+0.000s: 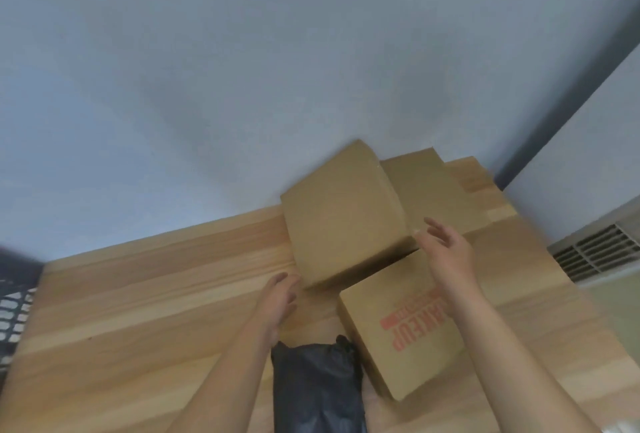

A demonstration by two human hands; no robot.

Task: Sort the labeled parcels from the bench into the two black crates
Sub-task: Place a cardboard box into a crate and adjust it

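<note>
A plain cardboard box (pixel 343 218) sits tilted on the wooden bench (pixel 156 294) against the wall. My left hand (pixel 278 301) is open at its near left corner, fingers just touching or almost touching it. My right hand (pixel 448 252) is open beside its right edge, fingers spread, holding nothing. Below my right arm lies a second box with red print (pixel 398 332). A black plastic parcel (pixel 317 387) lies between my forearms. Another flat cardboard box (pixel 429 186) lies behind, partly hidden.
A black mesh crate (pixel 15 308) shows at the far left edge of the bench. A grey-blue wall rises behind the bench. A vent grille (pixel 595 252) sits low on the right, past the bench's end.
</note>
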